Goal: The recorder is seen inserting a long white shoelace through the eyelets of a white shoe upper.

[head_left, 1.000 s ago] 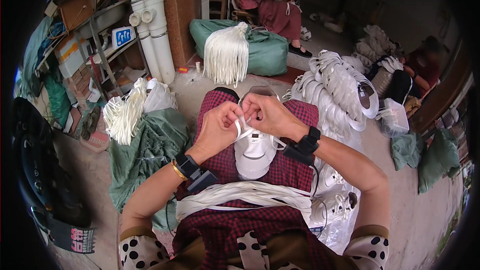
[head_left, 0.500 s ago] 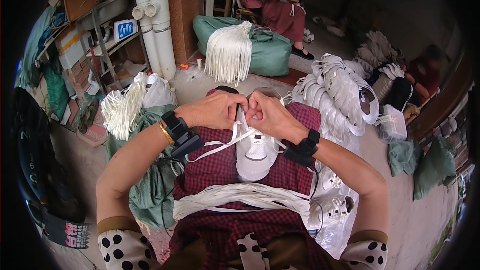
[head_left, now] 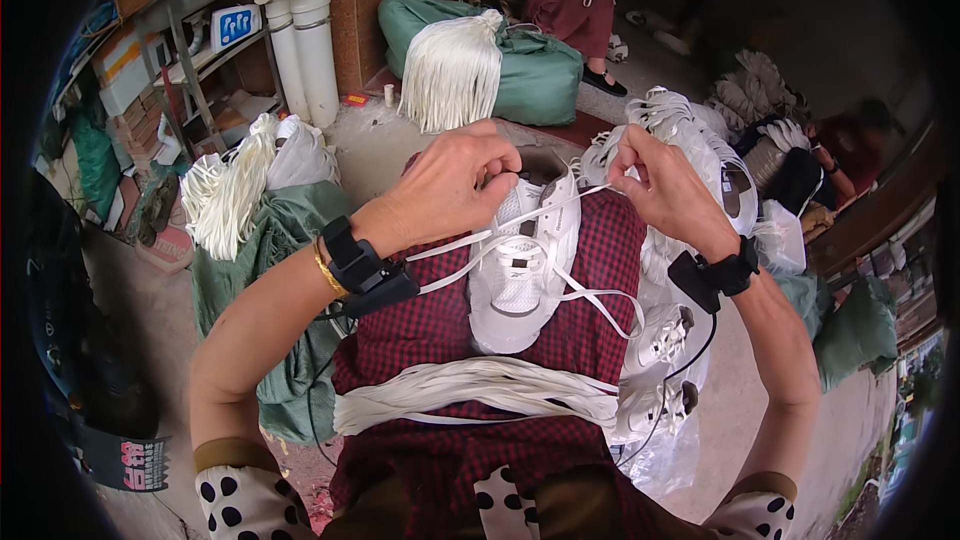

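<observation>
White footwear on a checked lap: a white shoe (head_left: 503,315) rests on the red-and-black checked cloth (head_left: 400,335) over a seated person's knees, its toe toward the wearer and its opening facing away. The right hand (head_left: 668,190), raised beside the shoe, has its grip closed in a pinch on a white lace (head_left: 562,204) that stretches across the shoe's tongue. The left hand (head_left: 450,183) is bent over the shoe's upper left edge, fingers curled; whether its grip has hold of anything cannot be told. Loose lace trails on both sides of the shoe. A bundle of white laces (head_left: 480,390) lies across the lap, nearer the body. Beyond the knees, a white hank (head_left: 452,70) drapes over a green sack (head_left: 540,80), near a seated co-worker (head_left: 560,0) in dark red.
</observation>
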Action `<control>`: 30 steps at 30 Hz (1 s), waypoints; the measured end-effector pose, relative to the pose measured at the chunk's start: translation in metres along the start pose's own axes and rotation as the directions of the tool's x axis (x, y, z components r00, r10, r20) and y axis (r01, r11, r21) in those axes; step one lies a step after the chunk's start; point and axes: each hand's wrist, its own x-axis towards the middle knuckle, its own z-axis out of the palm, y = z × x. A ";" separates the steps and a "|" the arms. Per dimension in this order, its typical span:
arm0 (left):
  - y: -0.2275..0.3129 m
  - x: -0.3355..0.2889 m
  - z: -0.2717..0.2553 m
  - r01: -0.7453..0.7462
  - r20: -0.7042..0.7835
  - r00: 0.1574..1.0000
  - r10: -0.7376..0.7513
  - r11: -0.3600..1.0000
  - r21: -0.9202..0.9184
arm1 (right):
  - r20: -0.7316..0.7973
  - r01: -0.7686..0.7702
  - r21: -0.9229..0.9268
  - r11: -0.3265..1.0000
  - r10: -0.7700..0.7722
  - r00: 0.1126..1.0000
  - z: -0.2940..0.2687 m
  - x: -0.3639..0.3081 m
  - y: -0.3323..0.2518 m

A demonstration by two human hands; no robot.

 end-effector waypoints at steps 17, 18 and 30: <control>0.044 -0.015 -0.001 0.387 0.116 0.920 -0.373 0.827 -0.409 | -0.005 0.224 0.234 0.946 -0.229 0.973 0.041 0.015 -0.008; 0.039 -0.020 -0.002 0.390 0.116 0.919 -0.376 0.828 -0.402 | 0.023 0.317 0.089 0.944 -0.320 0.947 0.050 0.021 -0.008; -0.011 -0.037 0.032 0.267 0.050 0.960 -0.274 0.858 -0.439 | 0.246 -0.008 0.135 0.991 -0.026 0.969 0.069 0.056 -0.028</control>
